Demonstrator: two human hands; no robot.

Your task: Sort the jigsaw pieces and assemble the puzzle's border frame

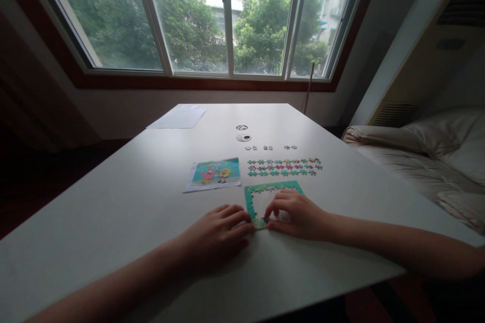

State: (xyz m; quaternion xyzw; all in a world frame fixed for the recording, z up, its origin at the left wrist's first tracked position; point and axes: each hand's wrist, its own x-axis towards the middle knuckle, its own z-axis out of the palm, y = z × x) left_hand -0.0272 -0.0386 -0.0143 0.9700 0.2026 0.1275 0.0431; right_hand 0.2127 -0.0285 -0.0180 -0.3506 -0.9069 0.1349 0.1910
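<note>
A partly built jigsaw frame (265, 193) with a teal border lies on the white table (132, 202) in front of me. My left hand (217, 234) lies flat on the table, fingertips touching the frame's lower left corner. My right hand (295, 213) rests over the frame's lower right part, fingers curled and pinched on a small puzzle piece at the bottom edge. Beyond the frame, several loose puzzle pieces (284, 166) lie in neat rows. A cartoon reference picture (214, 173) lies to the left of them.
A few more pieces (269, 148) sit farther back, near two small round lids (243, 137). A sheet of paper (178, 117) lies at the far left corner. A bed with a cushion (428, 141) stands right of the table. Windows fill the far wall.
</note>
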